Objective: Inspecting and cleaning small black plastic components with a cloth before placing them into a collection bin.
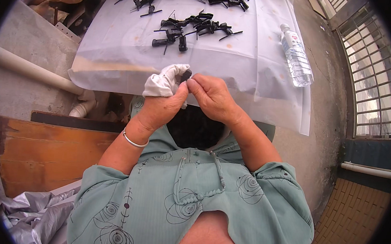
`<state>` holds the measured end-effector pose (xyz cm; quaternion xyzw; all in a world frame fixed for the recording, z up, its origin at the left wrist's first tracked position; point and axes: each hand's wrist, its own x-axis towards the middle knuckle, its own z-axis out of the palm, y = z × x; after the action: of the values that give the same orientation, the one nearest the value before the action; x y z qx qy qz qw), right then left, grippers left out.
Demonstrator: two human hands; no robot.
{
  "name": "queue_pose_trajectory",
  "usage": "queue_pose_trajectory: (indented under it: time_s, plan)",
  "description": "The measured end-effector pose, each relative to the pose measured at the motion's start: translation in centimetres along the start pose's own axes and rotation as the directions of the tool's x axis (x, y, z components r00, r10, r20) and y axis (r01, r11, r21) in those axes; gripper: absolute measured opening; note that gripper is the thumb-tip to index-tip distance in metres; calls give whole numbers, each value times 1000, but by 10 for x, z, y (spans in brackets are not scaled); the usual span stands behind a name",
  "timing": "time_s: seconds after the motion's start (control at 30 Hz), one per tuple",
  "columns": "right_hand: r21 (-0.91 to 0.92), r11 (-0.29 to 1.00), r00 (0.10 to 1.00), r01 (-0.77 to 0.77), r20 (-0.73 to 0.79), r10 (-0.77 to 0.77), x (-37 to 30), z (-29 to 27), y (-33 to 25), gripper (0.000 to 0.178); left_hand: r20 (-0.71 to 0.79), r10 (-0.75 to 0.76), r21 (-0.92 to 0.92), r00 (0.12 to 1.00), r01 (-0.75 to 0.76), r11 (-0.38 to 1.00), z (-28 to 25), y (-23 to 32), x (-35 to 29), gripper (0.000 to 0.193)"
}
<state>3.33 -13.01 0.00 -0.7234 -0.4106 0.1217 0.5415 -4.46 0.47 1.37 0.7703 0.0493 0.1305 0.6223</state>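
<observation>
My left hand (168,105) is closed around a bunched white cloth (161,83) and a small black plastic part (186,75), whose dark end sticks out above the thumb. Against that part's right side, my right hand (213,95) pinches with thumb and forefinger; its fingers hide the spot they grip. Both hands meet just off the near edge of the table. Beyond them lies a loose group of similar black plastic parts (183,43), some with thin strips sticking out.
A larger heap of black parts (231,0) covers the far side of the white plastic-sheeted table (119,48). On its right lies a clear water bottle (297,61). An orange-brown board (53,153) and a white pipe (36,70) are at left, a barred window (370,80) at right.
</observation>
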Motion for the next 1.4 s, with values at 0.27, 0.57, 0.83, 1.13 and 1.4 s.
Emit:
queue_pose_trajectory:
  time_s: [0.27,0.57,0.83,1.13,1.4]
  plan:
    - [405,903,983,-145,-44,177,-2,19,15,24,34,320,467,947,-298,832,2,-13,-1,29]
    - [-28,995,988,-100,118,103,-7,-12,17,14,64,-85,-323,994,101,941,-7,-2,6,26]
    - [263,962,994,-74,-54,92,-1,-10,8,10,289,-109,-213,951,175,961,-5,9,1,29]
    - [98,995,999,-16,32,12,0,-8,-4,22,138,-96,-167,986,119,979,-3,3,1,23]
    - [150,988,994,-47,100,33,6,7,11,25,98,-26,155,995,11,988,-6,3,-5,24]
